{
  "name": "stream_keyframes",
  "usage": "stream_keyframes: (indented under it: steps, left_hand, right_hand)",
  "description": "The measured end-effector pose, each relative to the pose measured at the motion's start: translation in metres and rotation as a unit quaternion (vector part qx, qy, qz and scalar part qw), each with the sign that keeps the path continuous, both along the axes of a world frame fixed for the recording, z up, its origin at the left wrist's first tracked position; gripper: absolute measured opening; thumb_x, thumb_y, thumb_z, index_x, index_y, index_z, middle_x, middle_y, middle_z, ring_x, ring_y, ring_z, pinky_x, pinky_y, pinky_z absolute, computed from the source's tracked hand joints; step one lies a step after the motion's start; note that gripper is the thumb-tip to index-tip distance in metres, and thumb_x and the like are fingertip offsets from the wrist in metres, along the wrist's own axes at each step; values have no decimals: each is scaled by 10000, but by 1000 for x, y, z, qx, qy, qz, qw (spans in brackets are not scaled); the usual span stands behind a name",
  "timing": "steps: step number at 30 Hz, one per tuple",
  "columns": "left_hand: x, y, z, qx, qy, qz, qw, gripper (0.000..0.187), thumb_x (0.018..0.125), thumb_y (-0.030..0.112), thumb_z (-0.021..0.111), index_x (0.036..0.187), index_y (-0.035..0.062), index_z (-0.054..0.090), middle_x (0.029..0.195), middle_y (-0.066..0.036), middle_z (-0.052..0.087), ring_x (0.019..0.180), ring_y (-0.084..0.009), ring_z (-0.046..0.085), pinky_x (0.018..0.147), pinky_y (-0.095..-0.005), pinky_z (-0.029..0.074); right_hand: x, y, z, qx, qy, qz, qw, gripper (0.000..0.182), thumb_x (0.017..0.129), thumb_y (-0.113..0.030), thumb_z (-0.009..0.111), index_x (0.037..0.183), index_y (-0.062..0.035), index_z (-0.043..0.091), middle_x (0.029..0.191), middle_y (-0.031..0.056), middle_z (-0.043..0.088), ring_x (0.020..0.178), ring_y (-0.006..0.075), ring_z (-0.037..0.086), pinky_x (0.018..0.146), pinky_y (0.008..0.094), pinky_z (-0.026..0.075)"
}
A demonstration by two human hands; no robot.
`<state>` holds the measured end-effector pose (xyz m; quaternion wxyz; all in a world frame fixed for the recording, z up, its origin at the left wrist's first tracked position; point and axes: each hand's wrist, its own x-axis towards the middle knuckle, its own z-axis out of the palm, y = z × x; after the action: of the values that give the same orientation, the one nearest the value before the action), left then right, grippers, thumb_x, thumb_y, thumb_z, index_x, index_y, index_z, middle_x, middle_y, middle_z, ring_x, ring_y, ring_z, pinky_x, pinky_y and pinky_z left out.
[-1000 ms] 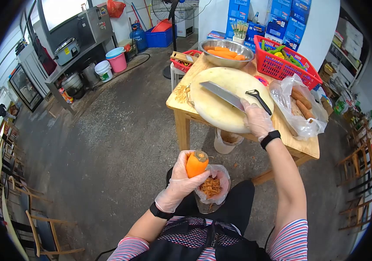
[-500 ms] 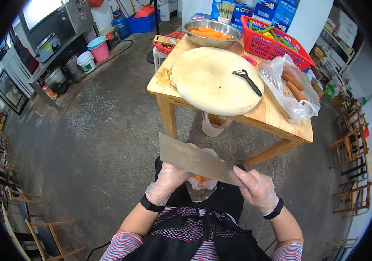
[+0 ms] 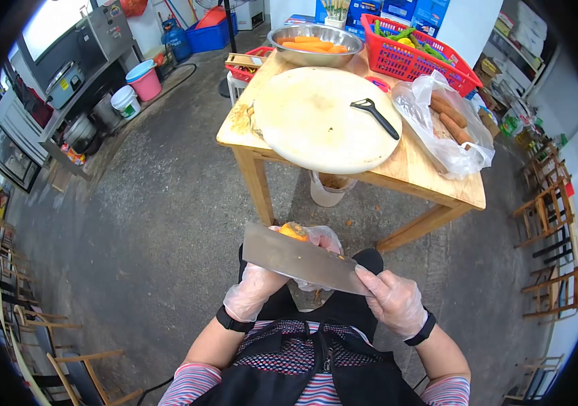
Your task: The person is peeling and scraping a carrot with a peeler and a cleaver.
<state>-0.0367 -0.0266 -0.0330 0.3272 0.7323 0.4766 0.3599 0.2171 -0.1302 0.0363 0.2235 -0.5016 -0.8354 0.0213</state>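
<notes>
My right hand (image 3: 397,302), in a clear plastic glove, grips a cleaver (image 3: 299,258) by its handle. The broad blade slants across in front of my lap, its far end over my left hand (image 3: 255,287). That gloved hand is closed round a carrot (image 3: 293,231), whose orange, dark-topped end shows just above the blade; most of the fingers are hidden by it. Partly behind the cleaver, between my knees, is a clear plastic bag (image 3: 325,238). A round white chopping board (image 3: 316,139) lies on the wooden table, with a black peeler (image 3: 378,120) on it.
On the table (image 3: 437,183) are a steel bowl (image 3: 316,57) of peeled carrots, a red basket (image 3: 417,68) of green peppers and a plastic bag (image 3: 431,139) with unpeeled carrots. A waste bucket (image 3: 329,193) stands beneath. Wooden chairs (image 3: 549,257) line the right side.
The cleaver has tipped and come slightly lower, and the carrot's orange end now shows above its blade. The view has shifted a little, moving the table slightly left and up.
</notes>
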Motion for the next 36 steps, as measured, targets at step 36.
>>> stream_keyframes:
  steps: [36]
  left_hand:
    - [26, -15, -25, 49, 233, 43, 970, 443, 716, 159, 748, 1067, -11, 538, 869, -207, 664, 793, -382, 684, 704, -458, 553]
  right_hand:
    - [-10, 19, -38, -282, 81, -79, 953, 257, 941, -170, 554, 1161, -36, 552, 805, 229, 653, 776, 418, 659, 683, 493, 537]
